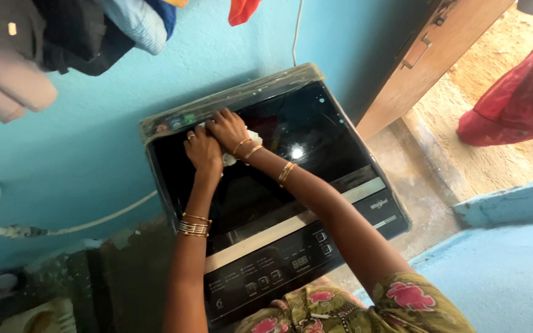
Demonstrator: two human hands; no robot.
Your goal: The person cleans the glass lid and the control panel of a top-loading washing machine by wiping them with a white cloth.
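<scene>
Both hands press a crumpled white cloth (242, 148) onto the glossy black glass lid of a top-loading washing machine (303, 139), near its far edge by the blue wall (94, 148). The right hand (226, 128) lies flat over the cloth, the left hand (202, 151) just beside it, clenched on the cloth's near-left edge, both arms stretched forward

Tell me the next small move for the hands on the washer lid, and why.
Probably draw the white cloth toward the front. Both the left hand and right hand press it at the far edge of the washing machine's dark glass lid, leaving the nearer glass unwiped.
</scene>
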